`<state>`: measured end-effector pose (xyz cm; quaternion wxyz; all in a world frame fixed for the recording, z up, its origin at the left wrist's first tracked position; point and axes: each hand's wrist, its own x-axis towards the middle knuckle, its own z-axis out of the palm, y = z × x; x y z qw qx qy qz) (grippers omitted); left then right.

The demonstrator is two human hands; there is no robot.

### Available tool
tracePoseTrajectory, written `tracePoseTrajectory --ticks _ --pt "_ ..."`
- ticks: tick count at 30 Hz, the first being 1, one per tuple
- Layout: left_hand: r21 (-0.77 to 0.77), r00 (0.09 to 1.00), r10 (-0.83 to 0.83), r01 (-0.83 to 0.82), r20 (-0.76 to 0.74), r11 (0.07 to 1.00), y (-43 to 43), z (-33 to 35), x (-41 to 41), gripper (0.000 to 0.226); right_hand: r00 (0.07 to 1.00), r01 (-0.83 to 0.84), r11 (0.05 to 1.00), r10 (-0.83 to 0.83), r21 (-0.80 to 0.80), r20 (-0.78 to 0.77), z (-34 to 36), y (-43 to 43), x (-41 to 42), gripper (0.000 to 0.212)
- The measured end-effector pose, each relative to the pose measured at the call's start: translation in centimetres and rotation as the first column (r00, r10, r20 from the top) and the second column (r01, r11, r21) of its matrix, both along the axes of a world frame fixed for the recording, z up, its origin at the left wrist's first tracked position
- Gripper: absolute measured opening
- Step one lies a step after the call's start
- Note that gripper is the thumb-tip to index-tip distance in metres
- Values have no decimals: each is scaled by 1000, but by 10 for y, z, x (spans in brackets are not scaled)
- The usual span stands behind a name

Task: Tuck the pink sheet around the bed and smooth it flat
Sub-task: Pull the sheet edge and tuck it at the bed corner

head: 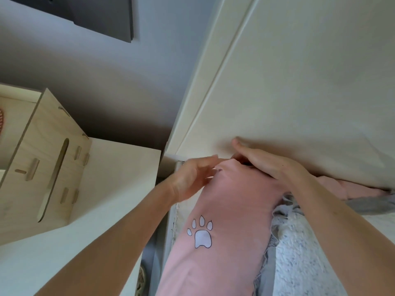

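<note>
While both my arms reach up toward twelve o'clock, my grips meet at the top corner of the pink sheet [226, 210], which lies as a long strip from six o'clock up to the middle of the view, where its upper end butts against the cream headboard [299, 92]. My left grip [192, 178] comes in from eight o'clock with its fingers spread and nearly straight, the tips touching the sheet's corner edge; it is blurred, so I cannot tell whether it pinches any cloth. My right grip [263, 164] comes in from four o'clock and lies on top of the sheet, its thumb stretched flat against the headboard and its fingers curled down over the sheet's upper edge, their tips hidden between cloth and board. A white paw print [201, 233] with a dark outline sits on the sheet at six o'clock of my grips. At three o'clock of the sheet lies a fluffy pale blanket [310, 253], touching it, with bunched pink and grey fabric [367, 204] along the foot of the headboard. At nine o'clock of the sheet a white desk [119, 178] carries a light wooden box [49, 167] with slots cut in its side. Behind it rises a grey wall [106, 82], with a dark panel [85, 13] at eleven o'clock.
</note>
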<state>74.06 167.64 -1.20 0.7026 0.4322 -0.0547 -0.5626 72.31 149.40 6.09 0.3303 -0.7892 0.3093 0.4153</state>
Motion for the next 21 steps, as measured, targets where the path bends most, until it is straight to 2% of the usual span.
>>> tracePoseTrajectory --ticks 4,8,10,13,16,18,21 --pt "-58 983 -151 158 104 986 -2 -4 21 37 995 94 993 -96 76 16 0 -6 -4 75" --pt "-123 973 -213 223 87 967 6 -13 27 39 990 123 986 -129 113 50 -5 -11 -4 78" --pt "-86 967 -216 229 132 970 6 -15 25 38 990 125 985 -131 121 44 -5 -11 -4 78" --pt "27 977 -58 54 204 998 -6 -12 24 18 992 117 984 -123 133 37 -2 -12 -5 79" --pt "151 955 160 -202 249 968 -21 -12 17 5 992 105 990 -111 92 55 -2 -10 -7 77" --pt "219 944 248 -295 218 930 -28 -12 9 5 993 100 993 -103 61 56 -2 -8 -7 76" --pt "306 954 288 -301 88 903 -36 -11 6 13 994 95 995 -97 35 53 1 -5 -6 76"
